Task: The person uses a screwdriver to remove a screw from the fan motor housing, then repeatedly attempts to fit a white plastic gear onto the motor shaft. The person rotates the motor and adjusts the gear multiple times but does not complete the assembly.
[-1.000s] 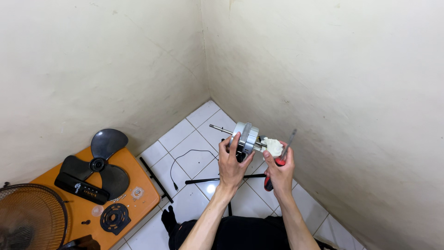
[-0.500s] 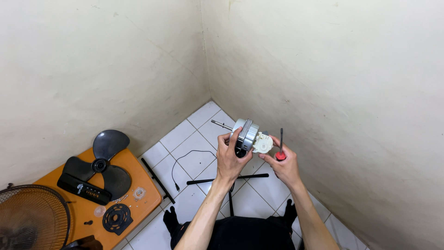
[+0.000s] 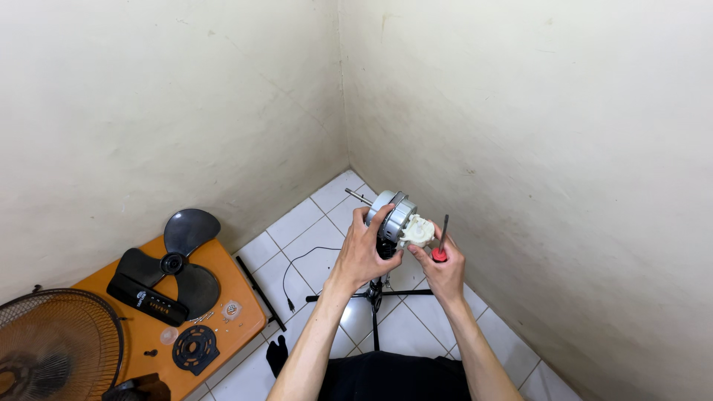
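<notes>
My left hand [image 3: 363,249] grips a silver fan motor [image 3: 391,211] held up in front of me, its thin shaft pointing to the upper left. A white plastic gearbox [image 3: 418,231] sits on the motor's right end. My right hand [image 3: 444,267] touches that gearbox with its fingertips and holds a red-handled screwdriver [image 3: 441,240] with the metal shank pointing up.
Below the motor a black cross-shaped stand [image 3: 373,298] and a black power cord [image 3: 301,269] lie on the white tiled floor [image 3: 304,219]. At left an orange board [image 3: 230,297] carries black fan blades [image 3: 178,260], a black control panel [image 3: 147,301], a round black part [image 3: 194,347] and small pieces. A wire fan grille [image 3: 52,349] is at far left.
My right hand has turned the screwdriver from lying low with its handle down to standing upright beside the gearbox. Both hands and the motor have risen slightly.
</notes>
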